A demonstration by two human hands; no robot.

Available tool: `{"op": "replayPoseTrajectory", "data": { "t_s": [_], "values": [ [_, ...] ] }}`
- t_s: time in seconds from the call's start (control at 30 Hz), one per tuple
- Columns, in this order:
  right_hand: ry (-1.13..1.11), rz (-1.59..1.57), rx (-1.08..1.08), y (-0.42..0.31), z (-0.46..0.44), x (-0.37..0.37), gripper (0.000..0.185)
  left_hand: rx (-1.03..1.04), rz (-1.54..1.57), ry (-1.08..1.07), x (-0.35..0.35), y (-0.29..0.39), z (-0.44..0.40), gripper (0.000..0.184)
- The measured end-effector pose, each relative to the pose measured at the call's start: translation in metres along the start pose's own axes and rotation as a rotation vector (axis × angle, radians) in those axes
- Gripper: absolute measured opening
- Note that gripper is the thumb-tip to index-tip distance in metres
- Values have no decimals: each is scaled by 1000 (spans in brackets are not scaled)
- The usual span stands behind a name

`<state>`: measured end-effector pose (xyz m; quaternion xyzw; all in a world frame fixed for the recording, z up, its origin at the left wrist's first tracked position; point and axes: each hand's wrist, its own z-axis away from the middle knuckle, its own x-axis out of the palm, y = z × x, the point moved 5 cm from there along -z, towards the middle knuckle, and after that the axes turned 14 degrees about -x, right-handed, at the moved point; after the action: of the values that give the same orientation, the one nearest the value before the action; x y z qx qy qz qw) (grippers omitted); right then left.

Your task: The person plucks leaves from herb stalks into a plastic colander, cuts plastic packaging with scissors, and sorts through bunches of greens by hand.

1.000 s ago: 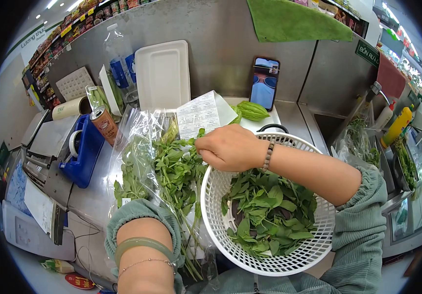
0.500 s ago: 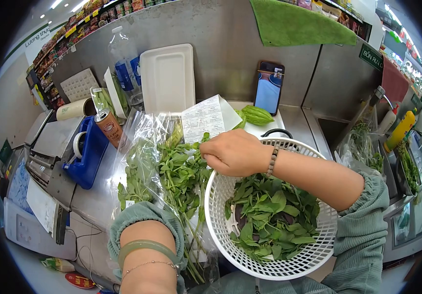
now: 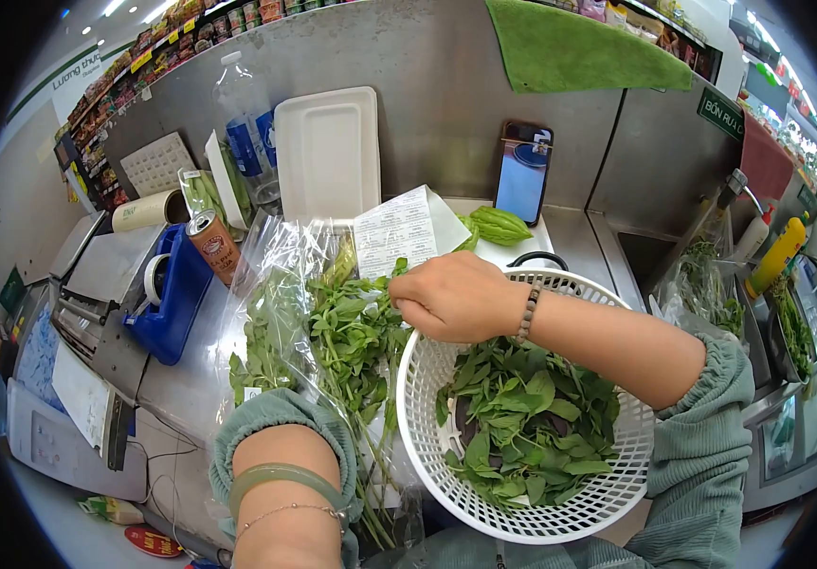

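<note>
My right hand has its fingers pressed together at the top of a bunch of leafy herbs, over the left rim of a white basket. Green leaves lie inside the basket, with something dark partly showing beneath them. My left forearm, with a green bangle, reaches in from the bottom; the left hand itself is hidden behind the sleeve cuff. Long stems run down from the bunch beside the basket. A clear plastic bag with more greens lies to the left.
A printed paper, a green gourd and an upright phone are behind the basket. A white tray leans on the metal wall. At left are a can and blue tape dispenser; at right, a sink.
The whole view has shifted slightly, so the scene sits a little lower and to the right. The picture on the phone screen has changed. My right hand remains at the herb bunch.
</note>
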<state>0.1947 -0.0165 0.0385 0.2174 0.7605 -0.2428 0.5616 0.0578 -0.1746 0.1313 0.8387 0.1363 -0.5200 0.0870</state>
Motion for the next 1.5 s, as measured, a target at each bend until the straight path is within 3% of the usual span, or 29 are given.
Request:
{"op": "replayPoseTrajectory", "data": {
  "t_s": [0.37, 0.43, 0.47, 0.5, 0.57, 0.6, 0.7, 0.77, 0.87, 0.97, 1.13, 1.5],
  "values": [
    [-5, -28, 33, 1, -1, 3, 28, -8, -6, -54, -31, 14, 17, 47],
    [-66, 2, 60, 0, -1, 3, 28, -31, -21, -122, -52, 14, 33, 47],
    [12, 49, 0, -1, -2, 5, 28, -34, -23, -166, -57, 8, 36, 47],
    [3, -21, 82, 0, 0, 2, 30, 31, 64, -229, -56, -2, 24, 47],
    [28, -14, 86, 1, 0, 3, 32, 431, 495, -307, -47, -2, -30, 49],
    [36, -12, 105, 0, 4, 2, 32, 257, 442, -329, -43, 7, -32, 48],
    [122, -99, 81, 15, -11, 21, 33, 229, 187, -381, -10, 20, -65, 49],
    [88, -70, 92, 12, -10, 20, 33, 66, 26, -287, 21, 24, -81, 61],
    [54, -26, 126, 2, 0, 8, 34, 62, -161, -147, 78, 29, -111, 77],
    [54, -25, 135, -1, 3, 2, 34, -13, 119, -387, 98, 17, -120, 83],
    [30, -40, 138, -3, 0, -3, 34, 56, 41, -317, 98, 23, -114, 93],
    [21, -75, 55, 0, -1, -3, 31, 52, 85, -201, 106, 18, -109, 89]
  ]
}}
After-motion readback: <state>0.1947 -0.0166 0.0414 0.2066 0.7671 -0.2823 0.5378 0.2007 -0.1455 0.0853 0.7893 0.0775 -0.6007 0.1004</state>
